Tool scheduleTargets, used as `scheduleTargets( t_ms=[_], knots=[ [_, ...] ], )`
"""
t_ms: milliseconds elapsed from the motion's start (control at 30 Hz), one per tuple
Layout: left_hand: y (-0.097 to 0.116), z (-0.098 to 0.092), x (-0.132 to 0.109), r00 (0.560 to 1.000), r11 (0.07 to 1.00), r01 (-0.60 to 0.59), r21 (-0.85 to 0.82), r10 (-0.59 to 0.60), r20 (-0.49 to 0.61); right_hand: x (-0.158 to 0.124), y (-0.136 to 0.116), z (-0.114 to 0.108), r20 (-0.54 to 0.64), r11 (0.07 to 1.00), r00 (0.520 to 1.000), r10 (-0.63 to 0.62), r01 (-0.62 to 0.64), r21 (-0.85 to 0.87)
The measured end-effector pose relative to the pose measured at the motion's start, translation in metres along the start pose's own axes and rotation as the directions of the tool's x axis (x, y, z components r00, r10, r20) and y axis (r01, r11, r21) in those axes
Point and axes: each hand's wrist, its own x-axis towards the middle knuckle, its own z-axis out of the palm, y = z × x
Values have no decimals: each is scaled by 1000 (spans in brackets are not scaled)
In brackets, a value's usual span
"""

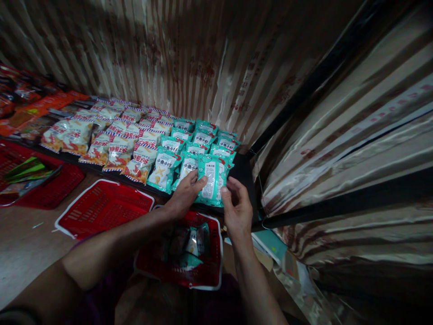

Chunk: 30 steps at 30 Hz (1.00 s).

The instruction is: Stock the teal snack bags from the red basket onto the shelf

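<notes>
A teal snack bag (210,180), its printed back facing me, is held upright at the front right of the shelf, against the rows of teal bags. My left hand (182,196) pinches its left edge, thumb across the front. At its lower right edge is my right hand (238,207), thumb against the edge and fingers curled beside it, partly hidden. Teal bags with their fronts showing (164,171) stand in rows just behind and left. Below my forearms, a red basket (216,253) contains several teal packets (192,241).
White-and-orange snack bags (140,160) fill the shelf's middle. Orange packages (40,106) lie farther left. Two more red baskets (104,207) (67,180) stand on the floor in front. Striped curtain cloth (162,58) hangs behind, and dark metal bars (297,104) cross at right.
</notes>
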Motion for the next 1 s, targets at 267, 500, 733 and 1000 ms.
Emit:
scheduleTargets(
  t_ms=[267, 500, 733, 1000],
  knots=[
    [-3, 1, 2, 1000, 999, -29, -38, 29, -7, -6, -11, -5, 32, 864, 920, -390, 378, -332],
    [-1, 2, 2, 998, 998, -64, 27, 64, -10, -6, -11, -4, 136, 708, 844, -518, 513, -485],
    [-7, 1, 0, 986, 982, -166, 96, 162, 44, -8, -11, -2, 194, 651, 815, -546, 559, -514],
    [2, 0, -11, 978, 934, -206, 290, 206, 32, -12, -15, -7, 137, 906, 956, -260, 291, -308]
  ],
)
